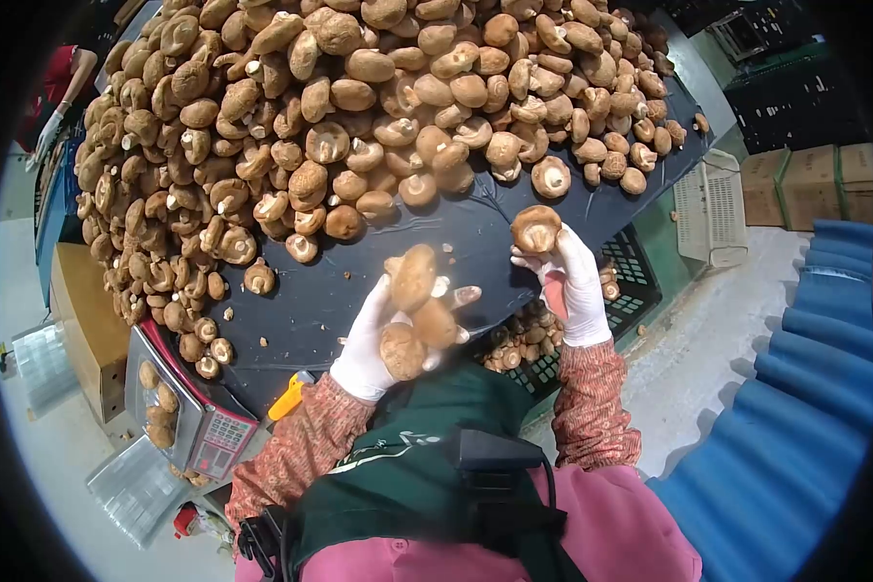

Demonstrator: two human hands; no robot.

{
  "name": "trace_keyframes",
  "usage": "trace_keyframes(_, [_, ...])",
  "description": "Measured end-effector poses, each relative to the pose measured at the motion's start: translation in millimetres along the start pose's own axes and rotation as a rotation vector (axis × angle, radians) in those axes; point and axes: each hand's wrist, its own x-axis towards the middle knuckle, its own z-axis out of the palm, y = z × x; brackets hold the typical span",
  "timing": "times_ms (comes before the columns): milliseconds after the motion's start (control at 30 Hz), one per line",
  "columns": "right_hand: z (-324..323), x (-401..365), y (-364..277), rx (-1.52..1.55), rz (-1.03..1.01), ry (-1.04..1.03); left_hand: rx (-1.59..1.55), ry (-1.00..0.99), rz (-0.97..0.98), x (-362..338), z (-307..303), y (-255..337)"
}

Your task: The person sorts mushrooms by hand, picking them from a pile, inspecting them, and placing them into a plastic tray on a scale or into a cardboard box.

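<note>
My left hand (364,344), in a white glove with bare fingertips, is closed round a cluster of brown shiitake mushrooms (403,351), partly smeared by motion. Between the thumb and fingers of my gloved right hand (580,291) is a single shiitake mushroom (536,231), its pale underside and stem facing up. Both hands are over the near edge of a table covered in dark sheeting (475,228). Just beyond them rises a large heap of shiitake mushrooms (369,97).
At the left is a scale (218,441) with mushrooms on its tray, near a yellow-handled tool (289,396). A dark crate (630,281) with mushrooms sits below the table edge. To the right are a white basket (713,209), cardboard boxes (795,184) and blue sheeting (805,359). Another person's gloved hand (47,138) shows at upper left.
</note>
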Motion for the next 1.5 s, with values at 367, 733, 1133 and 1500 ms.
trace_keyframes(367, [46, -2, -34, -1.170, -0.444, -0.134, 0.195, 0.102, 0.030, -6, -10, -1])
trace_keyframes(733, [-18, 57, -21, -0.190, -0.301, 0.208, 0.166, 0.168, 0.118, -11, -16, 5])
trace_keyframes(1133, [37, 17, -31, 0.451, 0.056, -0.247, 0.017, 0.058, 0.160, -27, -22, 10])
trace_keyframes(1500, [222, -18, 42, 0.045, 0.206, -0.553, -0.135, -0.133, 0.447, -186, -98, 9])
